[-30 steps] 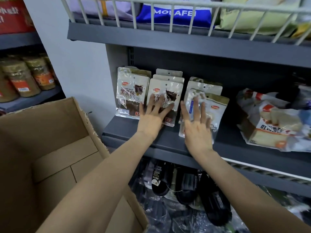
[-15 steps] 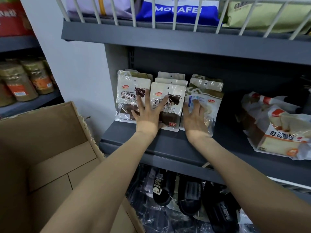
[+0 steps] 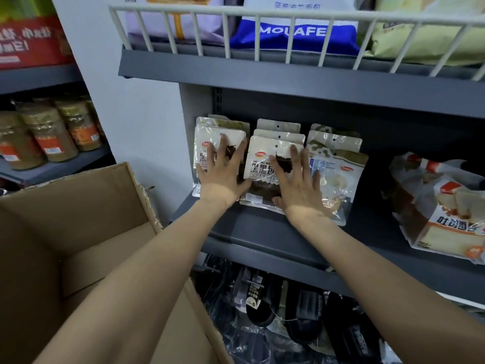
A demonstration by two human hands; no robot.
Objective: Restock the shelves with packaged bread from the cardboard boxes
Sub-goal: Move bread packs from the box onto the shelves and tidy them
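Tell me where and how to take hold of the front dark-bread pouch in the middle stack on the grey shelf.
Probably pinch the front dark-bread pouch by its flat top header strip, coming from above and in front. It leans upright against the pouches behind, its header stands free, and the right hand presses over its lower right, while the left hand lies on the left stack.

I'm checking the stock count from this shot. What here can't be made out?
- Head view: rear packets in each stack, hidden by the front bread packets.
- Front labels, partly covered by the left hand and right hand.
- Cardboard box contents, cut off by the frame's bottom edge.
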